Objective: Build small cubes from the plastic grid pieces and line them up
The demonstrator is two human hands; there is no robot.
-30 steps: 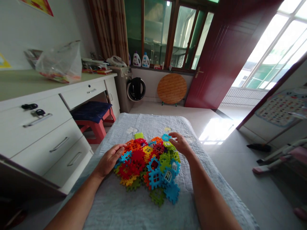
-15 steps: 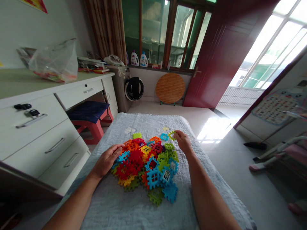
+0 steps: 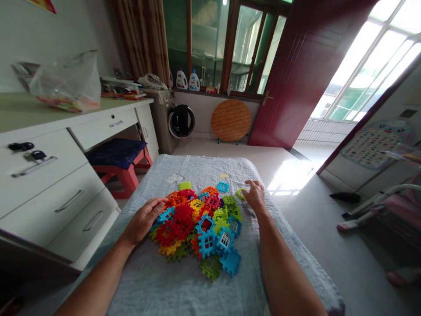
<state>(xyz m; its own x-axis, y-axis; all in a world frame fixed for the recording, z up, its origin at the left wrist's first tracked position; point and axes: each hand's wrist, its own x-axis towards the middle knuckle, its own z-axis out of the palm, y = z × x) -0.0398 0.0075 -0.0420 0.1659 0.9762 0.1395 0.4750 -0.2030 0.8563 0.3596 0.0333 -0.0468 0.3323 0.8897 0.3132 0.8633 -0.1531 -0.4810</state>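
A heap of plastic interlocking building pieces [image 3: 184, 217] in red, blue, green, yellow and orange lies on the cloth-covered surface [image 3: 144, 281]. Many have notched edges, and some hold window grids. My left hand [image 3: 144, 218] rests at the heap's left side, fingers stretched out over the orange and blue pieces, holding nothing. To the right of the heap, my right hand [image 3: 254, 194] has its thumb and index finger apart. Beside its thumb lies a light green frame piece [image 3: 240, 193], partly hidden by the hand. A blue frame piece [image 3: 222, 187] sits apart at the heap's far edge.
On the left stands a white desk [image 3: 108, 115] with a plastic bag [image 3: 70, 83] on it. A red stool [image 3: 126, 177] with a dark cushion is beside it. Behind are a washing machine [image 3: 164, 116], a round wooden tabletop [image 3: 231, 120] and a dark red door [image 3: 296, 74].
My right hand has let go of the light green piece, which now lies flatter on the cloth, and its fingers have spread. My left hand stays by the heap. The view has shifted slightly.
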